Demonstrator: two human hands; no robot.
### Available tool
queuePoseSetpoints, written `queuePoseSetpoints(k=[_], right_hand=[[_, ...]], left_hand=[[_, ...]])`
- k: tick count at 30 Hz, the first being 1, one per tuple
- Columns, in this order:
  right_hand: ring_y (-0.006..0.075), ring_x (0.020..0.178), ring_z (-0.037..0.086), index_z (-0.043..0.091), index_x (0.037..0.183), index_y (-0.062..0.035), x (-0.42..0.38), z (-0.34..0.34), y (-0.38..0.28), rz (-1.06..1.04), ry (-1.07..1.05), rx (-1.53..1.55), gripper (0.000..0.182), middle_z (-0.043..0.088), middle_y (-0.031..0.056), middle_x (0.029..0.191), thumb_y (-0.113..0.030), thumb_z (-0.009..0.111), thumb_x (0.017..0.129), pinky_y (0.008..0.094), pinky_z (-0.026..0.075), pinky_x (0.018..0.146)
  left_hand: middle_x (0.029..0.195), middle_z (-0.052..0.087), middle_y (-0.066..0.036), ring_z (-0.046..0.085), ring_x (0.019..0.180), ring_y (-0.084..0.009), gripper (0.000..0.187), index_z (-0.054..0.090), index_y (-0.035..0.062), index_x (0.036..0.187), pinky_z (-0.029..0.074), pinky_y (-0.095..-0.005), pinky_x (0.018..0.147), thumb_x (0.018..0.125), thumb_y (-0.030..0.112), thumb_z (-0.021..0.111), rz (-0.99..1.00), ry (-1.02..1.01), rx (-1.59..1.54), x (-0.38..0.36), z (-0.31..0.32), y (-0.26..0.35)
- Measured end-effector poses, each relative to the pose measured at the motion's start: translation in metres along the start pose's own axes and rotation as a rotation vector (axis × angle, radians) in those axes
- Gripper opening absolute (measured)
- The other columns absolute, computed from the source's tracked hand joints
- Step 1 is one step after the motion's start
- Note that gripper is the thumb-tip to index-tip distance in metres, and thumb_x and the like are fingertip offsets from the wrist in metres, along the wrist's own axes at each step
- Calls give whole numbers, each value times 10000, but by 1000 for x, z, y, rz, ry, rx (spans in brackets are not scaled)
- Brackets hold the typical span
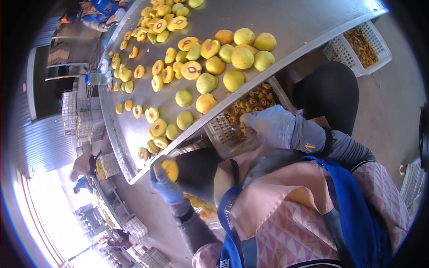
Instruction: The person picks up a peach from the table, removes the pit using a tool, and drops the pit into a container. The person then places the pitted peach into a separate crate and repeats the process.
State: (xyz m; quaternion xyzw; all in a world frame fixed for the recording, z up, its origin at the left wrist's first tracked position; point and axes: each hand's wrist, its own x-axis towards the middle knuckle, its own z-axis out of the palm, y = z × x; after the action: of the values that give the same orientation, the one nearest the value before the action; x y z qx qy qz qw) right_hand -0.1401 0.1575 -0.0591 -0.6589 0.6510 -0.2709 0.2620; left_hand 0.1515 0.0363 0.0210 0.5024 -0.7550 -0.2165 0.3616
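Grey-blue gloves cover both of my hands. My left hand (165, 183) is closed on a yellow peach half (170, 169), just off the near corner of the metal table (308, 31). My right hand (272, 127) is curled above a white plastic crate (221, 134) of brown-orange pit pieces (254, 100), below the table edge. Blur around its fingertips hides what they grip. Whole yellow-green peaches (242, 57) and cut peach halves (191, 70) lie scattered on the table, some showing brown pits.
Another white crate (384, 49) holding brown pieces stands on the floor at the right. Under my left forearm is a container of yellow fruit pieces (203, 207). Co-workers (100, 15) sit at the table's far end and near another table (85, 172). Stacked crates (82, 116) stand at the left.
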Motion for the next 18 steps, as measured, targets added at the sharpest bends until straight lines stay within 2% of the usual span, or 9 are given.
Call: queuePoseSetpoints(k=[2,3,5,6,8,10,14,17,18], right_hand=[[355,708,669,618,948,-76,0,4,0,-30,9,-40,198,666,157,792,-209,617,801,467,529,657],[355,714,670,613,931,-74,1,-3,-5,-1,-88,-83,187,666,159,791,-213,615,806,468,529,654],[359,708,671,606,911,-66,4,0,-4,17,-188,-121,184,662,166,774,-219,612,809,471,526,626],[359,708,671,606,911,-66,6,1,-5,7,-193,-119,184,662,166,774,-219,612,809,471,526,626],[365,683,665,599,922,-60,8,-3,-8,35,-210,-101,192,654,171,741,-210,609,804,473,525,607],[366,699,671,599,932,-56,10,-5,-10,21,-189,-78,193,661,171,739,-200,609,803,477,527,621],[373,729,670,595,970,-57,15,-7,-5,19,-151,-12,211,663,183,748,-207,607,823,483,523,641],[385,740,660,595,973,-49,20,-17,-7,73,-198,25,240,658,192,752,-258,611,857,489,518,647],[385,740,660,595,973,-49,22,-17,-6,80,-194,22,240,658,192,752,-258,611,857,489,518,647]], left_hand=[[902,678,-108,624,829,-220,437,656,-24,1012,503,-336,795,951,397,559,-220,-64,116,-1,-52,-46],[902,678,-108,624,829,-220,437,656,-24,1012,503,-336,795,951,397,559,-222,-54,120,3,-69,-61],[960,682,-118,630,869,-239,343,672,-1,1044,500,-346,809,911,312,626,-288,-418,998,9,-94,-82],[960,682,-118,630,869,-239,343,672,-1,1044,500,-346,809,911,312,626,-298,-412,1002,16,-97,-91],[986,666,-139,620,895,-255,307,676,24,1087,495,-365,820,868,240,678,-83,-197,876,42,-84,-105],[1002,659,-135,619,903,-248,345,663,45,1136,492,-362,832,839,216,704,2,-103,531,91,-50,-103],[1085,652,-145,624,921,-238,423,616,62,1237,494,-363,839,840,195,673,-136,-88,226,189,50,-100],[1116,648,-148,634,914,-200,454,611,29,1229,500,-332,825,817,202,692,-19,-46,344,253,119,-136],[1110,654,-146,635,905,-175,489,602,10,1229,506,-318,809,793,197,720,-191,-156,265,271,137,-153]])
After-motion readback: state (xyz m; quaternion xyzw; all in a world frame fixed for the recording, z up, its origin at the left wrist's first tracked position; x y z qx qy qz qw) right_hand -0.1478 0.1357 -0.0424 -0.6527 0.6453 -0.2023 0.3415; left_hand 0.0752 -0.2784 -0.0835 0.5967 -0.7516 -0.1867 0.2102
